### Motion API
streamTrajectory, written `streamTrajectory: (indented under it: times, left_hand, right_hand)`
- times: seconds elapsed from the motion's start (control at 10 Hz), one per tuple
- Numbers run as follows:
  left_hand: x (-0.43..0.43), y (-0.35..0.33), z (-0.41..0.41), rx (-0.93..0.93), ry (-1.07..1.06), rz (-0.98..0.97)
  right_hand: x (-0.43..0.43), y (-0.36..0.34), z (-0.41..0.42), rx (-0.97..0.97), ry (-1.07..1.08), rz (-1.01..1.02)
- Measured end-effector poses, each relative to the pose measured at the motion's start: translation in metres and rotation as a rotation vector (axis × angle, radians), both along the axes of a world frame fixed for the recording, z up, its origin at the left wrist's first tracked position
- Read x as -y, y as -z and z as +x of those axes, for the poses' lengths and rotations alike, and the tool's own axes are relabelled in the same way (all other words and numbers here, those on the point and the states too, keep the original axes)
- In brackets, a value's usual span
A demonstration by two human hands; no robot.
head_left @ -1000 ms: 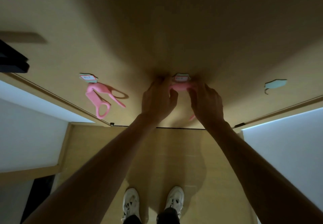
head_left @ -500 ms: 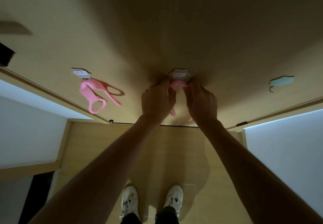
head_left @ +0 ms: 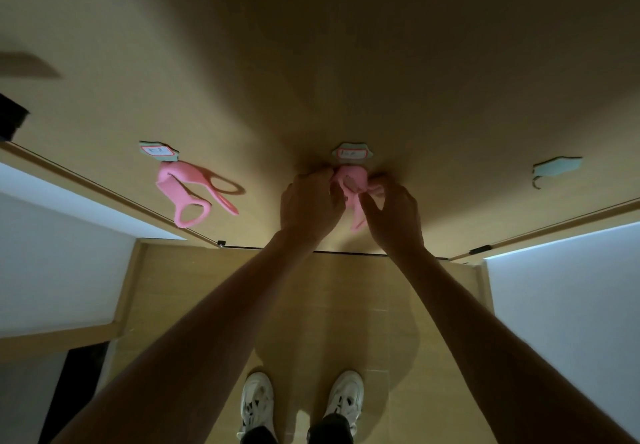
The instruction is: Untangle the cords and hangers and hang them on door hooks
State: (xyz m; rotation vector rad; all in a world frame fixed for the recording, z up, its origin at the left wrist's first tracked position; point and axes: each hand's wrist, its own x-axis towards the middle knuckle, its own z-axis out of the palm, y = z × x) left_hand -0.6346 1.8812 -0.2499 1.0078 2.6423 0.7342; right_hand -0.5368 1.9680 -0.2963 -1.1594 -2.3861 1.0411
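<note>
A pink hanger [head_left: 350, 180] sits against the wooden door [head_left: 346, 63] just under the middle hook [head_left: 352, 154]. My left hand [head_left: 308, 206] grips its left side, and my right hand [head_left: 393, 211] pinches its right side; its lower legs drop between my hands. Another pink hanger [head_left: 188, 191] with two loops hangs from the left hook [head_left: 157, 150]. The right hook [head_left: 556, 169] carries nothing. No cord is in sight.
White walls [head_left: 52, 253] flank the door on both sides, with wooden trim [head_left: 104, 187] along its edges. A dark object [head_left: 10, 118] juts in at the far left. My white shoes [head_left: 258, 402] stand on the wooden floor close to the door.
Both hands have spread slightly apart at the middle hook, so more of the pink hanger's top shows between them. The view has shifted a little.
</note>
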Motion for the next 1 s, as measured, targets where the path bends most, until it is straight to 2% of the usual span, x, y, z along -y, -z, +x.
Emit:
streamTrajectory:
  times: [0.3,0.5,0.6,0.8,1.0]
  left_hand:
    - [0.008,0.003,-0.003,0.015,0.088,0.010]
    - [0.010,-0.003,-0.001,-0.102,0.156,0.059]
    - [0.011,-0.003,-0.001,-0.092,0.158,0.067]
    - [0.015,-0.005,-0.001,-0.074,0.160,-0.015]
    - [0.018,-0.010,-0.003,0.021,0.170,-0.111]
  right_hand:
    - [0.021,-0.003,-0.007,-0.222,0.105,0.000]
    - [0.019,-0.008,0.002,-0.243,0.055,0.037]
    - [0.017,-0.011,0.006,-0.249,0.046,0.064]
    - [0.017,-0.011,0.006,-0.152,0.000,0.133]
    - [0.023,-0.021,0.005,-0.034,0.045,0.191]
